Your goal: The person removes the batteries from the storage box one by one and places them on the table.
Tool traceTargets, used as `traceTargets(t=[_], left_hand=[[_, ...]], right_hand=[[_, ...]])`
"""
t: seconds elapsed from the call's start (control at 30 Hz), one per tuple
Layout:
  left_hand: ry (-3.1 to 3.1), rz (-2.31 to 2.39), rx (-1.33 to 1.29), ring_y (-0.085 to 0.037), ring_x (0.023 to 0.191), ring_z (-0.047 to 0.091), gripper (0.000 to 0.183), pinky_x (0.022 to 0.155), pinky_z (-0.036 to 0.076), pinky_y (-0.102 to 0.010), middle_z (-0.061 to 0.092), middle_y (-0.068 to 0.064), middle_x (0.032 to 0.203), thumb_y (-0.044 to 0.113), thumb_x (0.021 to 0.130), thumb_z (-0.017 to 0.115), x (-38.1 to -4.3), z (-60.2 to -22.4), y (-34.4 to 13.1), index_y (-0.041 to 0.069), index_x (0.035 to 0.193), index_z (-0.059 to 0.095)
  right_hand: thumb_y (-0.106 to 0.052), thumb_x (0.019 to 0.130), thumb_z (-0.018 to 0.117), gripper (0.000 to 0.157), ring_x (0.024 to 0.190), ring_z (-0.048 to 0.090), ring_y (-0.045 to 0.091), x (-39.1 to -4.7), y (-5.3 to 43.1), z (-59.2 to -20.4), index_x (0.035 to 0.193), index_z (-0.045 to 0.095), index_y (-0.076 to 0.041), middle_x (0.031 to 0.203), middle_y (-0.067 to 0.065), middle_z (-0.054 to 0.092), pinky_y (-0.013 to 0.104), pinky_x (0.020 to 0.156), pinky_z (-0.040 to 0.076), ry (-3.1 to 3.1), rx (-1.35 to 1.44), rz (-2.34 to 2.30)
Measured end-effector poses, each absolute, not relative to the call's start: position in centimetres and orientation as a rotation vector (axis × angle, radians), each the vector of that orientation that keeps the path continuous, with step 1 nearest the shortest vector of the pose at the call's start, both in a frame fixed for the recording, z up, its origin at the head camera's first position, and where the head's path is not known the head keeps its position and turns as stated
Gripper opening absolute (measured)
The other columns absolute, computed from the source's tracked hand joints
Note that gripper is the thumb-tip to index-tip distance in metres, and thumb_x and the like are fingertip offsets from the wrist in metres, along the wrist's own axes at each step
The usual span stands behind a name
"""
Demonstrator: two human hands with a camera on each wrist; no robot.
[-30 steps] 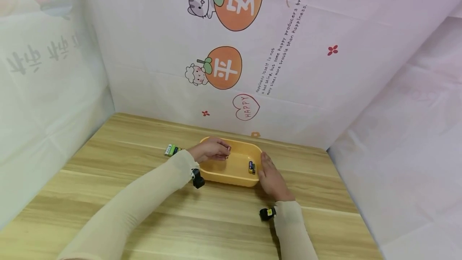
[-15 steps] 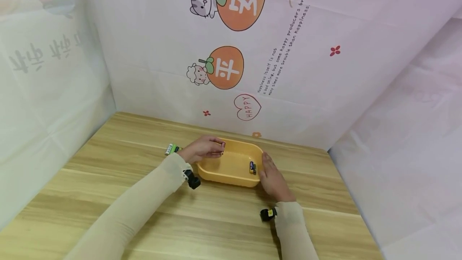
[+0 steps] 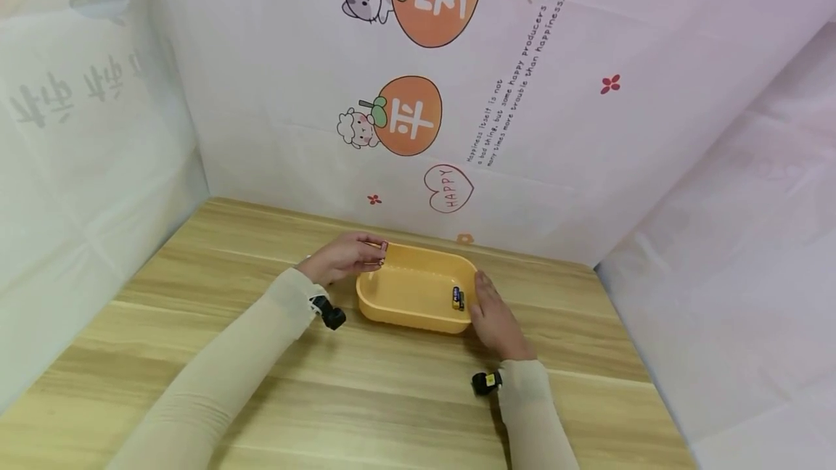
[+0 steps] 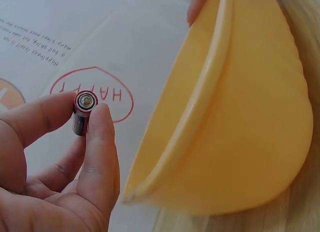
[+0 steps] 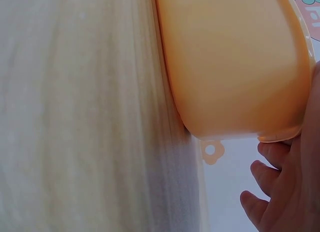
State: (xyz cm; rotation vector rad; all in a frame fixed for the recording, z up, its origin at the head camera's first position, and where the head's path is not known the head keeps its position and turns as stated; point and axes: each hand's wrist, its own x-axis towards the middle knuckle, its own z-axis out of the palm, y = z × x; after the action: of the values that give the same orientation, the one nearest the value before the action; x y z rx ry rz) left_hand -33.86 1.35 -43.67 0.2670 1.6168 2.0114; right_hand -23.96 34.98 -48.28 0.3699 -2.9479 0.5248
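In the head view my left hand point(image 3: 342, 258) is over the left end of a yellow plastic basin point(image 3: 411, 321). It pinches a small cylindrical battery point(image 4: 86, 111) between thumb and fingers; the left wrist view shows its metal end and red rim, beside the basin's wall. My right hand point(image 3: 496, 318) lies along the outside of the basin's right end, fingers extended against the rim. Two batteries point(image 3: 456, 299) lie side by side on the basin's floor near that end.
The basin stands on a wood-grain table point(image 3: 366, 397) near its back edge. Behind it hangs a white printed cloth point(image 3: 294, 93), with more cloth at both sides. Black wrist cameras point(image 3: 329, 312) are strapped on both sleeves.
My left hand has drawn back leftward from inside the basin to its left end, still pinching the battery. It now covers the batteries seen on the table at left. The right hand stays put.
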Motion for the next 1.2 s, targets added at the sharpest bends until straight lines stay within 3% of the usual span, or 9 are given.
traceTargets(t=[0.2,0.43,0.73,0.9,1.2], left_hand=[[1.645,2.009,0.280,-0.030,0.107,0.060,0.046,0.093,0.052,-0.038,0.045,-0.032,0.136,-0.003,0.095,0.058,-34.2,-44.4,-0.3,-0.008,0.139,0.045],[1.685,1.998,0.331,-0.039,0.117,0.054,0.047,0.094,0.051,-0.040,0.045,-0.032,0.136,-0.001,0.096,0.058,-33.7,-44.8,-2.7,-0.011,0.139,0.042],[1.722,1.990,0.289,-0.022,0.099,0.063,0.051,0.099,0.047,-0.043,0.057,-0.016,0.118,0.002,0.096,0.059,-34.0,-45.0,-5.3,-0.010,0.141,0.038],[1.735,1.975,0.264,-0.021,0.097,0.063,0.053,0.100,0.046,-0.044,0.055,-0.018,0.120,0.001,0.097,0.057,-34.1,-45.3,-6.6,-0.010,0.143,0.035],[1.788,1.963,0.251,-0.033,0.114,0.056,0.053,0.104,0.042,-0.046,0.044,-0.028,0.133,0.001,0.098,0.055,-33.9,-45.7,-9.0,-0.010,0.144,0.032]], right_hand=[[-0.016,0.103,0.035,0.059,0.145,0.013,0.033,-24.0,35.0,-48.2,0.153,0.010,0.001,0.160,0.017,0.013,0.050,0.116,0.018,-2.935,0.371,0.539],[-0.016,0.103,0.034,0.058,0.145,0.014,0.033,-24.2,35.0,-48.5,0.154,0.011,0.001,0.160,0.017,0.014,0.050,0.116,0.018,-2.923,0.376,0.549],[-0.016,0.104,0.034,0.057,0.146,0.012,0.030,-24.2,35.1,-48.6,0.154,0.012,0.000,0.160,0.016,0.015,0.047,0.117,0.017,-2.926,0.362,0.550],[-0.016,0.102,0.035,0.058,0.145,0.015,0.034,-24.2,35.2,-48.7,0.153,0.013,0.001,0.159,0.018,0.015,0.050,0.116,0.018,-2.921,0.365,0.550],[-0.015,0.102,0.037,0.059,0.145,0.016,0.033,-24.1,35.1,-48.5,0.153,0.014,0.002,0.159,0.017,0.017,0.048,0.116,0.019,-2.909,0.366,0.536]])
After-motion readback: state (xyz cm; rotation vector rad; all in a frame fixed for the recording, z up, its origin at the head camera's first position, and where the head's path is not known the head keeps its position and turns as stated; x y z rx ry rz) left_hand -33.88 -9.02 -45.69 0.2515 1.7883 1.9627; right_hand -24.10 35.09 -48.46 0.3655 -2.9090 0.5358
